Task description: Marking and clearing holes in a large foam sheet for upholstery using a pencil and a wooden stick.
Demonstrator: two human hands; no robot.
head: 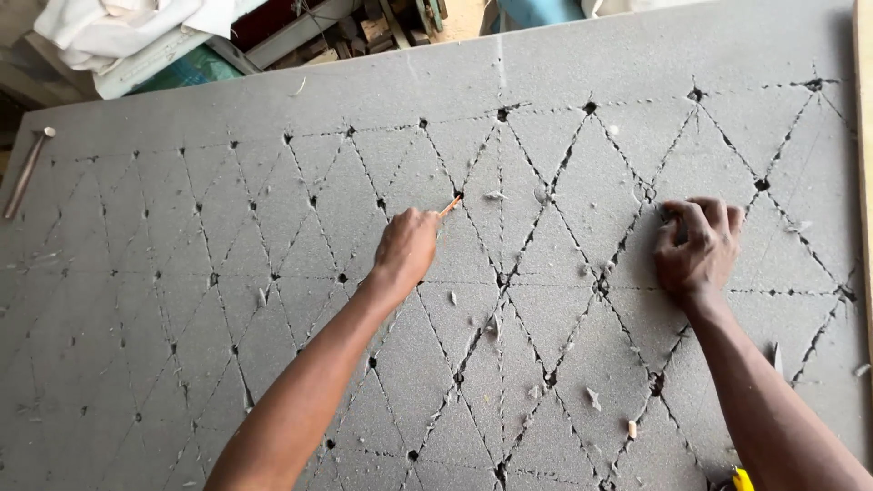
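Head view | left hand [406, 247] grips pencil [450, 206] | right hand [697, 247] (curled) presses grey foam sheet [273, 182]

Grey foam sheet [273, 182]: matt, soft-looking, slightly grainy, scored in a diamond pattern with ragged, torn cut edges and loose crumbs. Left hand [406, 247] grips a thin tool [450, 206], orange-brown, material unclear. Metal rod [25, 170] at the sheet's edge, dull. White cloth [127, 27], crumpled, matt. Wooden strip [864, 136], pale, smooth.
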